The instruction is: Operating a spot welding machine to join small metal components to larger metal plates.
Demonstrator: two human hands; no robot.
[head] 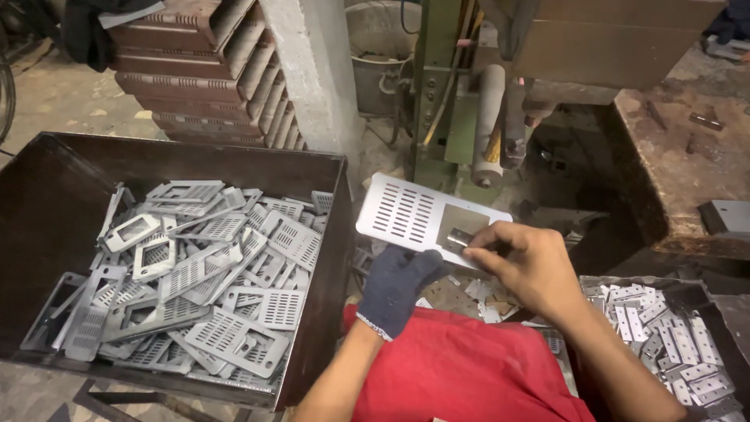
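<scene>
My left hand, in a dark blue knit glove, grips the near edge of a flat grey metal plate with rows of slots and a rectangular cut-out. My bare right hand pinches a small shiny metal piece against the plate at the cut-out. The plate is held level above my lap, which is covered by red cloth.
A large dark metal bin at the left holds several slotted plates. A box of small metal hinge-like pieces sits at the lower right. A green press machine and a rusty workbench stand ahead. Stacked brown trays lean behind the bin.
</scene>
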